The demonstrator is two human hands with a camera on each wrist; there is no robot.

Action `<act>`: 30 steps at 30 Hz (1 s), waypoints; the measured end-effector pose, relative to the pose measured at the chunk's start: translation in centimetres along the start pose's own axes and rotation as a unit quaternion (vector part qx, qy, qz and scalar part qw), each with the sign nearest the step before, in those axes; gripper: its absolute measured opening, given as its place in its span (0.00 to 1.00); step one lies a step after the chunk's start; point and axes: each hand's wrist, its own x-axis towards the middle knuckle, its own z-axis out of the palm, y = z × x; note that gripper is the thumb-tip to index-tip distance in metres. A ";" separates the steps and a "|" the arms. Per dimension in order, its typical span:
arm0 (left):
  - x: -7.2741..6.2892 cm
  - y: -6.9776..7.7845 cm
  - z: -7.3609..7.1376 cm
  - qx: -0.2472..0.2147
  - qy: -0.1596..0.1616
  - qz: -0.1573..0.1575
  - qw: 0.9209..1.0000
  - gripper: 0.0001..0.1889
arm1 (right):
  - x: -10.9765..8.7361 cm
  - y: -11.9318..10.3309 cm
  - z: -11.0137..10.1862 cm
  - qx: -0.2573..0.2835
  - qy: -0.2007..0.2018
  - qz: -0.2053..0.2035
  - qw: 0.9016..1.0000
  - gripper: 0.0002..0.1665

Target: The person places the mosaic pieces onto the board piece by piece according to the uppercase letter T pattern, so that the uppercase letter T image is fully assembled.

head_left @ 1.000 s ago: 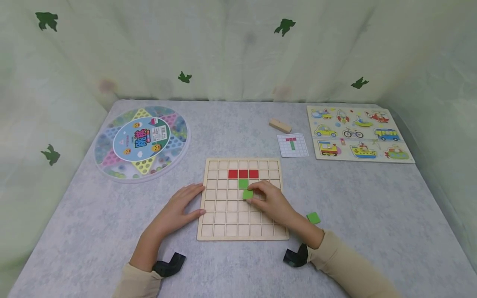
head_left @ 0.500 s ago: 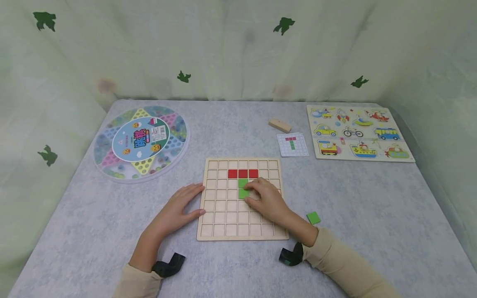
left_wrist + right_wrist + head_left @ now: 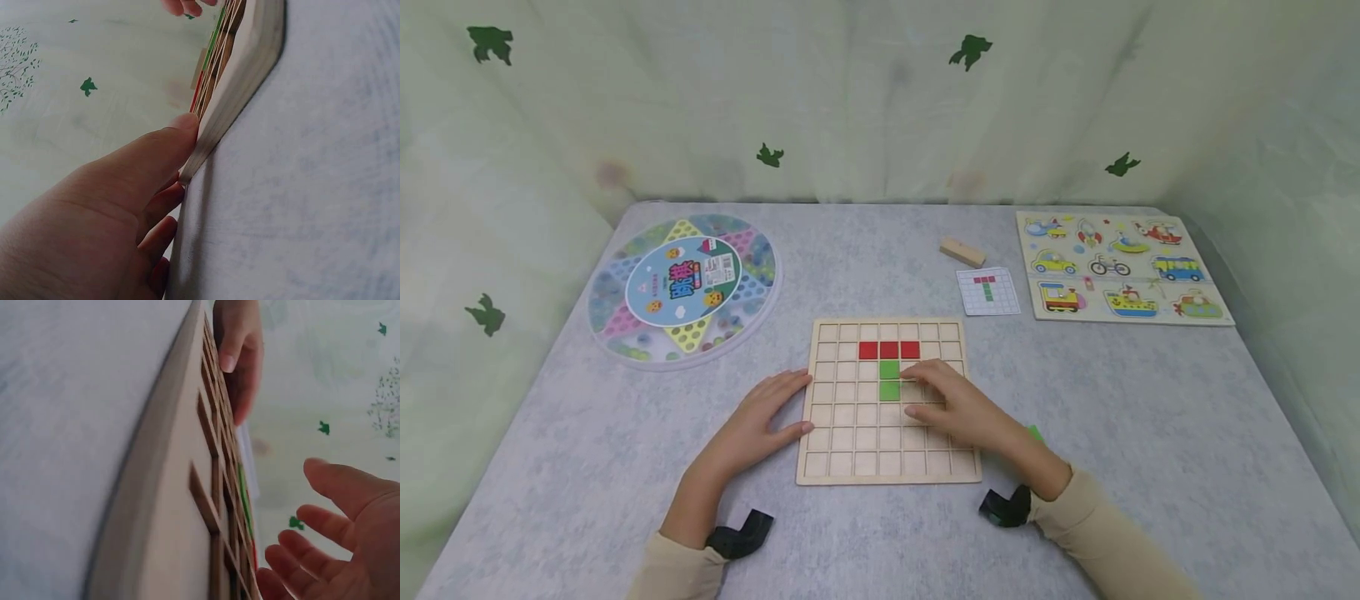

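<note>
A wooden grid board (image 3: pixel 855 438) lies flat in the middle of the table. Three red square tiles (image 3: pixel 889 350) form a row near its far edge, and two green square tiles (image 3: pixel 890 391) run down from the middle one. Fingertips and thumb of my left hand (image 3: pixel 751 431) touch the board's left edge, fingers fairly straight. Over the board's right half is my right hand (image 3: pixel 958 406), thumb and fingers spread apart with nothing between them, just right of the green tiles. One loose green tile (image 3: pixel 1035 432) lies on the table, mostly hidden by my right forearm.
A small card (image 3: pixel 988 292) printed with a red and green T pattern lies behind the board. Beside it is a wooden block (image 3: pixel 962 252). A round game board (image 3: pixel 685 283) lies at the back left, and a vehicle picture puzzle (image 3: pixel 1120 267) at the back right.
My right hand set the second green tile into the grid below the first, let go, and its fingers spread as it drew slightly right. My left hand stayed at the board's edge.
</note>
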 end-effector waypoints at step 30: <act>0.1 0.4 -0.2 -0.004 -0.008 -0.010 1.000 0.36 | -12.6 5.2 -5.7 -0.071 0.059 0.078 0.993 0.35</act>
